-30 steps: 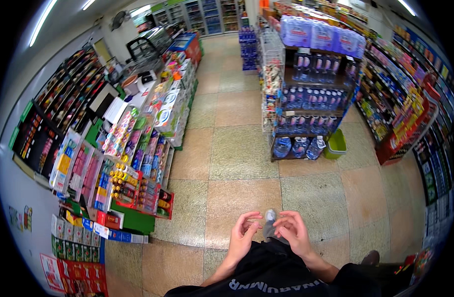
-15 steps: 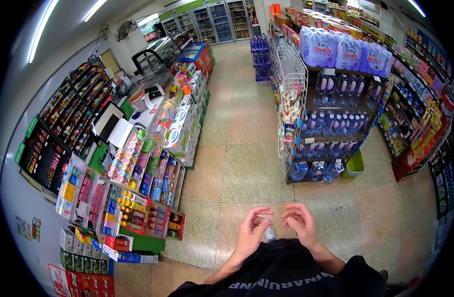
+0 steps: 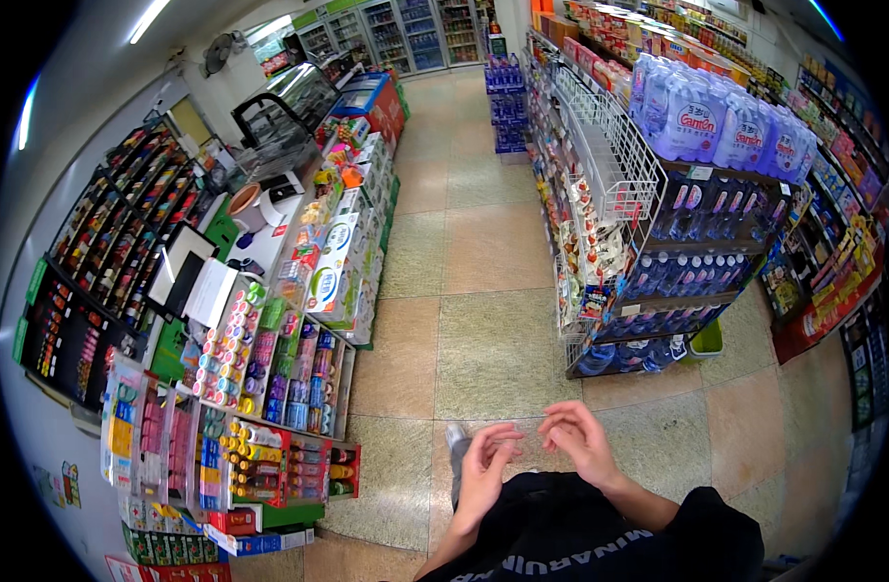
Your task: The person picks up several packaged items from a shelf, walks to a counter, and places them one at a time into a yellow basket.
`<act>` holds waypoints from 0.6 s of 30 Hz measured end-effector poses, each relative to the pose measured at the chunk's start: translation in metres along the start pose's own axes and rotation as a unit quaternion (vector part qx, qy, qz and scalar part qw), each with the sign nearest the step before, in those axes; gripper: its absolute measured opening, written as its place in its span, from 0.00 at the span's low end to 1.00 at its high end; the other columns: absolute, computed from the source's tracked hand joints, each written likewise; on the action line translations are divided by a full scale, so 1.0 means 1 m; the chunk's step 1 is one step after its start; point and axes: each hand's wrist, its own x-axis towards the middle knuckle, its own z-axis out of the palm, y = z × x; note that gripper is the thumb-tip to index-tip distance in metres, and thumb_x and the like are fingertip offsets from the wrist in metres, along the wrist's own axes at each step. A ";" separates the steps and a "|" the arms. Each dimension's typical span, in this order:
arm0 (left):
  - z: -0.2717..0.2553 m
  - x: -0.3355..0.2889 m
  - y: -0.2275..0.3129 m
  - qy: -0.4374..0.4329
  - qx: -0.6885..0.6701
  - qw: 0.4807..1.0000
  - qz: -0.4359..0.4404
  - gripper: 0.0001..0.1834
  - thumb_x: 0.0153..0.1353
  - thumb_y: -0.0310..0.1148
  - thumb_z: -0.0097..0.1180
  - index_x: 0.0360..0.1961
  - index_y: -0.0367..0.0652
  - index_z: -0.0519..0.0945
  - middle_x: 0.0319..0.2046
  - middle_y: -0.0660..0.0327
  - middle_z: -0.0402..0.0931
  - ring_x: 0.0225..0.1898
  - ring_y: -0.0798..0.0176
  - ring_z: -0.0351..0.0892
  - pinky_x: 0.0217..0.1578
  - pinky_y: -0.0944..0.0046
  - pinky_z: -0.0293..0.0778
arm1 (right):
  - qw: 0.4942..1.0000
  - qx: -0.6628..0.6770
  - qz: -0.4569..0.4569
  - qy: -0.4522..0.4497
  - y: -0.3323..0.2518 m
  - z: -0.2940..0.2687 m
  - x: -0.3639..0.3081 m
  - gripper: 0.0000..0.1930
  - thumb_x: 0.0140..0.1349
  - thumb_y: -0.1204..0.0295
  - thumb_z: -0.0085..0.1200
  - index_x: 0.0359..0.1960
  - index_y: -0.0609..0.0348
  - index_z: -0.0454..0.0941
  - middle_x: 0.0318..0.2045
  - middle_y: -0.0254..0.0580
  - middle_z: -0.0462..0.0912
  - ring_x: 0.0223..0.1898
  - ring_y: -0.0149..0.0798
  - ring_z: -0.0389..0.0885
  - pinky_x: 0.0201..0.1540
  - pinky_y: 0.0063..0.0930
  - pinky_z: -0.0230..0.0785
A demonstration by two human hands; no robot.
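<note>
Both hands are raised in front of my body over the tiled floor (image 3: 396, 373), touching nothing. My left hand (image 3: 484, 468) is loosely curved, its fingers bent and a gap left between thumb and fingertips. Facing it across a small space, my right hand (image 3: 582, 446) has softly bent fingers and holds nothing. Below the left hand, a light-coloured shoe (image 3: 455, 433) shows on the floor. Nearest to the right hand, though well apart from it, stands a shelf unit of bottled drinks (image 3: 698, 262), with wrapped packs of water bottles (image 3: 721, 118) on top.
At left, a counter rack carries small bottles and tubs (image 3: 226, 349). Boxed tissue-like packs (image 3: 340, 262) line its aisle side. A white wire rack (image 3: 614, 160) juts from the right shelves. A green bin (image 3: 706, 339) stands behind. Drink fridges (image 3: 406, 34) close the far end.
I have moved forward along the aisle; the counter and right shelves appear nearer and lower. A foot has come forward under my left hand. Both hands keep their loose curve.
</note>
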 end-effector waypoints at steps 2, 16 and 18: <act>-0.024 0.025 -0.001 0.004 -0.009 1.000 -0.012 0.15 0.68 0.30 0.50 0.53 0.37 0.72 0.45 0.57 0.79 0.41 0.69 0.78 0.42 0.69 0.70 | 1.000 0.005 -0.005 -0.013 -0.001 0.011 0.030 0.15 0.67 0.77 0.49 0.54 0.63 0.67 0.42 0.40 0.78 0.39 0.27 0.77 0.44 0.21 0.71; -0.178 0.236 0.095 -0.122 0.096 0.987 0.035 0.13 0.68 0.28 0.51 0.51 0.36 0.73 0.43 0.56 0.80 0.40 0.66 0.79 0.46 0.67 0.72 | 0.995 -0.032 -0.052 0.082 0.012 0.108 0.261 0.16 0.67 0.77 0.49 0.55 0.63 0.66 0.42 0.40 0.77 0.39 0.27 0.77 0.43 0.21 0.70; -0.190 0.262 0.096 -0.123 0.132 0.983 0.046 0.12 0.67 0.28 0.50 0.51 0.35 0.73 0.42 0.56 0.80 0.40 0.66 0.79 0.46 0.67 0.72 | 0.992 -0.035 -0.042 0.115 0.015 0.109 0.282 0.15 0.67 0.77 0.50 0.54 0.64 0.66 0.42 0.40 0.78 0.39 0.27 0.77 0.42 0.21 0.70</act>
